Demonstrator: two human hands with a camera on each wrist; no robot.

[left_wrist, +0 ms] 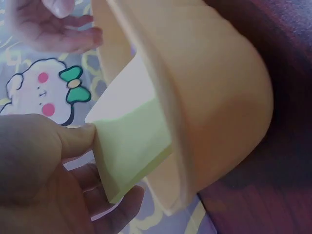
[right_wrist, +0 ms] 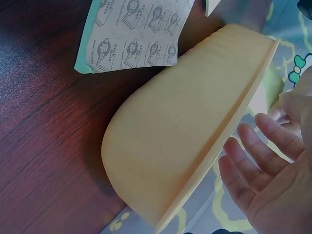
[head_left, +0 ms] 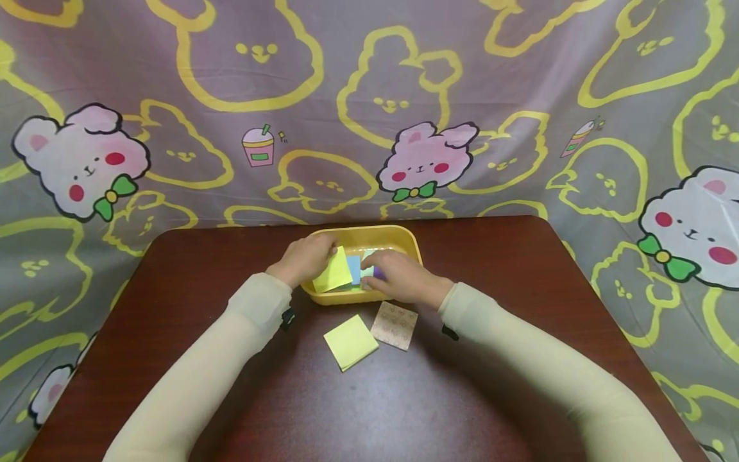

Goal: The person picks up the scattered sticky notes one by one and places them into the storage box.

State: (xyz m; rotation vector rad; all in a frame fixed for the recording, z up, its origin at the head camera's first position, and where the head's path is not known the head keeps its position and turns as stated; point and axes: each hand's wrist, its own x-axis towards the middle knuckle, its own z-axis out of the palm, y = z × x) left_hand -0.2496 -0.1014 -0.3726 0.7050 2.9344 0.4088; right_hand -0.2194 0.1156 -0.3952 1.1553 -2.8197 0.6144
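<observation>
A yellow plastic basket [head_left: 398, 230] stands at the far middle of the table. At its left end my left hand [head_left: 308, 258] pinches a yellow sticky note pad [left_wrist: 131, 136] between thumb and fingers, tilted partly inside the rim. Over the basket's right side hovers my right hand [head_left: 401, 274], its fingers loosely bent and holding nothing; the right wrist view shows the fingers [right_wrist: 261, 151] beside the rim. Inside the basket lie a blue note pad [head_left: 355, 269] and pale green and purple pieces, partly covered by the right hand.
In front of the basket, another yellow sticky note pad [head_left: 351, 342] lies on the dark red-brown table [head_left: 369, 410]. Close beside it is a pad with a printed backing [head_left: 395, 325], green-edged in the right wrist view. A patterned cloth [head_left: 323, 128] hangs behind the table.
</observation>
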